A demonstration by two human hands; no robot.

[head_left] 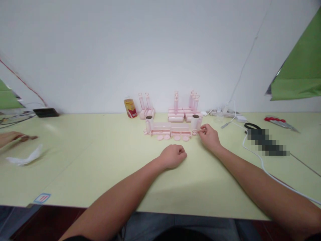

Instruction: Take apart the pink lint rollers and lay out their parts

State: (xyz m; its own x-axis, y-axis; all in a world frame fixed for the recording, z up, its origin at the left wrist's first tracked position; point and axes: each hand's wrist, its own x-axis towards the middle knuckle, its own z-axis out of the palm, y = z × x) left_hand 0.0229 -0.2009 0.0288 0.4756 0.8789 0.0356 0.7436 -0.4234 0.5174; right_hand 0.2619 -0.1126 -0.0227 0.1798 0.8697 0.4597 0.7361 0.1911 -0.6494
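Observation:
My left hand (173,156) rests on the table as a loose fist, with nothing showing in it. My right hand (210,136) is closed in a pinch at the right end of the pink parts; what its fingertips hold is too small to make out. Just left of those fingertips is a small pink heart-topped piece (194,133). Two open pink trays (160,133) lie side by side, with several flat pink discs (177,138) in front. Near the right hand stands a pale tube (195,122) with a dark open top; a similar tube (149,124) stands at the left end.
Behind are stacked pink cases (176,118), upright pink tubes with heart-shaped tops (147,102) and a yellow bottle (130,107). A power strip (224,113), white cable (260,160) and red-and-silver pack (282,123) lie right. Another person's hand (11,138) is near white film (26,157) at left.

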